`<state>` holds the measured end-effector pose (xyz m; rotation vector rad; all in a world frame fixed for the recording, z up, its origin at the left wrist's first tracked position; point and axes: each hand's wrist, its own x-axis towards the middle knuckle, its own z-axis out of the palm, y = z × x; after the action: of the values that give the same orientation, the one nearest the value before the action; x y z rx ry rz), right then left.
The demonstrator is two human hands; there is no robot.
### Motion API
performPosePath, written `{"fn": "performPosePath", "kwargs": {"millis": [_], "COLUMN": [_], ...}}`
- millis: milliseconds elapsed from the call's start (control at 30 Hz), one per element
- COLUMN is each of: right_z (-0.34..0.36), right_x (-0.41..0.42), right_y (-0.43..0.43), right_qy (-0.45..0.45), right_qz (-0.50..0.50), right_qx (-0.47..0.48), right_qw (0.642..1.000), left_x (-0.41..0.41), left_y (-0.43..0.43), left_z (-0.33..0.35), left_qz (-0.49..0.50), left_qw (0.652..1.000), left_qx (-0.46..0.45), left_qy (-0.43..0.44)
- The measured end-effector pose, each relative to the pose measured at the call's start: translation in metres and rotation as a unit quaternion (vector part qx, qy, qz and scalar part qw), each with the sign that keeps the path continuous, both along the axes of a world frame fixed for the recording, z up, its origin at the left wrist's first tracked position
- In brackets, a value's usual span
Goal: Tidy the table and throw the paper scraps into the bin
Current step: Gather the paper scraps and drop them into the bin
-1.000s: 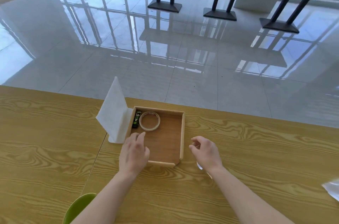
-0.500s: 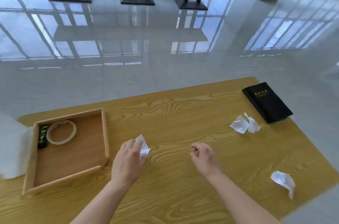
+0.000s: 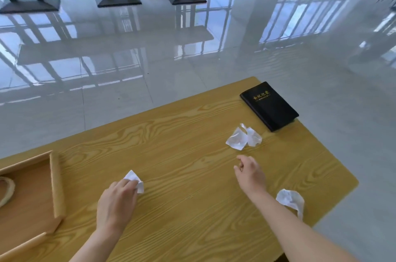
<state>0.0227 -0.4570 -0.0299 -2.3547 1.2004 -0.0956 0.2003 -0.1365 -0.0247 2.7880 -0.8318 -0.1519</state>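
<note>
Gleaming tiled floor (image 3: pixel 192 51), wood-grain table (image 3: pixel 182 154), left grip (image 3: pixel 116 199) pinching scrap (image 3: pixel 134 178), right grip (image 3: pixel 249 172) loosely curled, empty.

The left hand (image 3: pixel 116 202) pinched a paper scrap (image 3: pixel 135 180) on the table (image 3: pixel 182 154); the right hand (image 3: pixel 249 172) hovered, fingers curled, near two crumpled scraps (image 3: pixel 243 140).

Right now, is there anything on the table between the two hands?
No, only bare table between the left hand and right hand, seen from the head camera.
</note>
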Motion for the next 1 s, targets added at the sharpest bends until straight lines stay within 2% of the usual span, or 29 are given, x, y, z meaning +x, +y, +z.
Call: {"fn": "performPosePath", "kwargs": {"millis": [133,333,467,700,1000], "right_z": [0.003,0.003,0.000,0.004,0.027], "right_x": [0.001,0.020,0.026,0.025,0.000], "right_y": [-0.019,-0.045,-0.055,-0.053,-0.020], "right_qy": [-0.033,0.001,0.008,-0.049,-0.102], "right_qz": [-0.004,0.000,0.001,-0.026,0.001], "right_qx": [0.021,0.057,0.042,0.037,0.061], "right_qw": [0.999,0.998,0.999,0.998,0.993], "left_x": [-0.009,-0.015,-0.020,-0.034,-0.061], "left_y": [-0.029,-0.050,-0.059,-0.071,-0.088], "left_z": [0.003,0.007,0.011,0.026,0.043], "left_qz": [-0.019,0.013,0.034,0.040,0.006], "left_qw": [0.999,0.999,0.998,0.996,0.994], "left_qx": [-0.025,-0.046,-0.054,-0.079,-0.105], "left_qy": [-0.005,0.002,0.016,0.029,0.037]}}
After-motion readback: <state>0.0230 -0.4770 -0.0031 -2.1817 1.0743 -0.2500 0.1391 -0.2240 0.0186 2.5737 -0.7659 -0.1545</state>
